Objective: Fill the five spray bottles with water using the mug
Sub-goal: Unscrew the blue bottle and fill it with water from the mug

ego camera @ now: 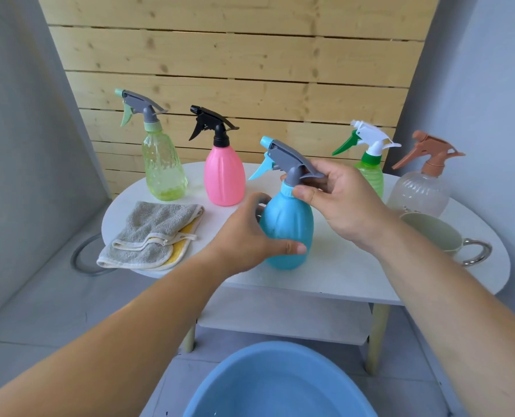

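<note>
A blue spray bottle (289, 227) with a grey trigger head stands near the front of the white table (340, 272). My left hand (250, 239) grips its body from the left. My right hand (340, 203) pinches the neck just under the trigger head. Behind stand a pale green bottle (163, 167), a pink bottle (224, 179) with a black head, a green bottle (370, 173) with a white head, partly hidden by my right hand, and a clear bottle (420, 191) with a brown head. A pale green mug (436, 233) with a metal handle sits at the right.
A folded grey and yellow cloth (154, 236) lies on the table's left side. A blue basin (280, 383) holding water sits on the floor below the front edge. A wooden slat wall rises behind the table, and a lower shelf runs under the top.
</note>
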`<state>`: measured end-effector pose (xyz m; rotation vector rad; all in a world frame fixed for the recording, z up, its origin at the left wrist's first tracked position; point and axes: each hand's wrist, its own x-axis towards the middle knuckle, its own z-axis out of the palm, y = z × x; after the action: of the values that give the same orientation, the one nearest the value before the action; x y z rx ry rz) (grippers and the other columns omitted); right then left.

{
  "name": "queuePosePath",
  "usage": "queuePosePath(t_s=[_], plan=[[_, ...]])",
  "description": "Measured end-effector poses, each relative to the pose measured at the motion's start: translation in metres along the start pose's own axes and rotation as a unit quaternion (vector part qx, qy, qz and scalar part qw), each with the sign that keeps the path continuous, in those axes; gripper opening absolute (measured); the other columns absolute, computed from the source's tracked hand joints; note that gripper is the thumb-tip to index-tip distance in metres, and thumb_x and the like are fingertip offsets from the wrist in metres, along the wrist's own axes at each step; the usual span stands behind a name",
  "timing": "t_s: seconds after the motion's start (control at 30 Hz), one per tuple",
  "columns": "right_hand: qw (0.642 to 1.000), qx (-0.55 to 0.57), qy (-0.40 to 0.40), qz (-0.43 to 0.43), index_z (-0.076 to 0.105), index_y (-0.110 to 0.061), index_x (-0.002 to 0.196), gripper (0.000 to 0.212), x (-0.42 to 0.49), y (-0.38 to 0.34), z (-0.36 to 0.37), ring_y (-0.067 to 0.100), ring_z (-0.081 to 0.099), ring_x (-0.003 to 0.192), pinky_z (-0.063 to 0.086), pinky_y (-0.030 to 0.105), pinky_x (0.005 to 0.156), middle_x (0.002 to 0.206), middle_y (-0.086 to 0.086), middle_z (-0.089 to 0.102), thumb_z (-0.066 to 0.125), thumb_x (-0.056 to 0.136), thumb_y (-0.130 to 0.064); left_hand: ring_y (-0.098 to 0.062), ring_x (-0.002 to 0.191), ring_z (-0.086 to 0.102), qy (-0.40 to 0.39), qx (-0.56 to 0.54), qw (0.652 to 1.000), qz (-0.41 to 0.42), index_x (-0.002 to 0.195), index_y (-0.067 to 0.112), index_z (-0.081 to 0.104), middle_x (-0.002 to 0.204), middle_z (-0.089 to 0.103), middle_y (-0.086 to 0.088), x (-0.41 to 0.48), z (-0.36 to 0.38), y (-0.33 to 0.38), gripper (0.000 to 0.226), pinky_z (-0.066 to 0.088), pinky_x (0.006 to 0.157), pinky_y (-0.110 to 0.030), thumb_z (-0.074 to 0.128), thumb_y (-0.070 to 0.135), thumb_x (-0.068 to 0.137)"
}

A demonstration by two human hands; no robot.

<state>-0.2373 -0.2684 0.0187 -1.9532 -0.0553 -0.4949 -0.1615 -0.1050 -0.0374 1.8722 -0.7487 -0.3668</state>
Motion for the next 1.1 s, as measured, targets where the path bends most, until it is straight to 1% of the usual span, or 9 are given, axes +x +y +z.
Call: queuePosePath(t_s=[0.07, 0.17, 0.33, 0.43, 0.57, 0.73, 0.83, 0.93, 1.1], plan=[[1.000, 0.006, -0.004, 0.004, 0.070, -0.028, 0.106, 0.026, 0.000, 0.001, 0.000, 0.016, 0.068, 0.110, 0.046, 0.046, 0.107, 0.108, -0.003, 0.075, 0.064, 0.089, -0.009, -0.017, 0.115, 0.063, -0.008, 0.010, 1.000, -0.001, 0.140, 0.028, 0.043, 0.127, 0.060, 0.000, 0.001, 0.002, 0.001, 0.103, 0.058, 0.094, -0.035, 0.097, 0.050, 0.055], [1.000, 0.002, -0.005, 0.007, 0.069, -0.030, 0.109, 0.027, 0.000, 0.001, 0.002, 0.014, 0.068, 0.109, 0.046, 0.045, 0.107, 0.107, -0.006, 0.076, 0.064, 0.089, -0.012, -0.017, 0.123, 0.064, -0.069, -0.054, 0.996, -0.016, 0.151, 0.029, 0.041, 0.133, 0.066, 0.001, 0.003, -0.007, -0.001, 0.096, 0.055, 0.105, -0.039, 0.089, 0.029, 0.068], [1.000, -0.008, 0.011, -0.005, 0.069, -0.025, 0.110, 0.027, 0.001, 0.000, 0.007, 0.007, 0.069, 0.099, 0.051, 0.037, 0.101, 0.103, -0.006, 0.075, 0.066, 0.090, -0.008, -0.016, 0.116, 0.066, -0.030, -0.011, 0.999, -0.008, 0.142, 0.027, 0.044, 0.127, 0.065, 0.000, 0.004, -0.003, 0.003, 0.103, 0.058, 0.096, -0.035, 0.098, 0.044, 0.056], [1.000, -0.010, 0.010, -0.006, 0.069, -0.026, 0.109, 0.026, 0.001, 0.000, 0.007, 0.006, 0.068, 0.099, 0.050, 0.037, 0.101, 0.104, -0.006, 0.076, 0.067, 0.089, -0.009, -0.017, 0.122, 0.066, -0.085, -0.063, 0.994, -0.020, 0.144, 0.025, 0.050, 0.131, 0.069, -0.001, 0.003, -0.014, 0.002, 0.083, 0.056, 0.105, -0.039, 0.085, 0.025, 0.068], [1.000, -0.003, 0.003, -0.006, 0.069, -0.030, 0.107, 0.028, -0.001, 0.000, 0.007, 0.007, 0.069, 0.099, 0.050, 0.037, 0.102, 0.104, -0.007, 0.076, 0.066, 0.090, -0.007, -0.016, 0.115, 0.065, -0.024, 0.008, 1.000, -0.016, 0.136, 0.024, 0.049, 0.126, 0.064, -0.001, 0.002, -0.013, 0.004, 0.092, 0.060, 0.091, -0.031, 0.100, 0.036, 0.060], [1.000, 0.001, 0.002, -0.008, 0.069, -0.030, 0.107, 0.027, -0.001, 0.000, 0.006, 0.011, 0.069, 0.102, 0.048, 0.040, 0.104, 0.105, -0.006, 0.076, 0.065, 0.088, -0.011, -0.016, 0.113, 0.068, -0.045, -0.040, 0.998, -0.017, 0.139, 0.026, 0.050, 0.125, 0.069, -0.002, 0.002, -0.010, 0.001, 0.090, 0.058, 0.100, -0.042, 0.094, 0.033, 0.061], [1.000, -0.003, 0.007, -0.013, 0.070, -0.028, 0.106, 0.026, -0.002, 0.000, 0.006, 0.007, 0.069, 0.099, 0.050, 0.037, 0.102, 0.103, -0.007, 0.076, 0.066, 0.089, -0.008, -0.013, 0.109, 0.064, 0.005, 0.024, 1.000, -0.012, 0.132, 0.025, 0.044, 0.121, 0.062, 0.001, -0.001, 0.000, 0.003, 0.097, 0.059, 0.089, -0.034, 0.101, 0.044, 0.055], [1.000, -0.005, 0.005, -0.012, 0.069, -0.031, 0.105, 0.028, -0.001, -0.001, 0.006, 0.006, 0.069, 0.100, 0.049, 0.037, 0.103, 0.104, -0.006, 0.076, 0.066, 0.089, -0.008, -0.013, 0.122, 0.065, -0.066, -0.064, 0.995, -0.025, 0.146, 0.030, 0.042, 0.132, 0.066, 0.003, -0.001, -0.002, -0.001, 0.091, 0.056, 0.102, -0.035, 0.086, 0.029, 0.067], [1.000, -0.003, 0.007, -0.010, 0.070, -0.033, 0.107, 0.029, -0.002, 0.002, 0.002, 0.011, 0.068, 0.104, 0.048, 0.041, 0.105, 0.105, -0.007, 0.076, 0.066, 0.087, -0.012, -0.014, 0.118, 0.063, -0.017, -0.011, 1.000, 0.001, 0.137, 0.034, 0.050, 0.127, 0.065, 0.003, -0.002, -0.004, -0.001, 0.089, 0.059, 0.095, -0.033, 0.099, 0.036, 0.063]])
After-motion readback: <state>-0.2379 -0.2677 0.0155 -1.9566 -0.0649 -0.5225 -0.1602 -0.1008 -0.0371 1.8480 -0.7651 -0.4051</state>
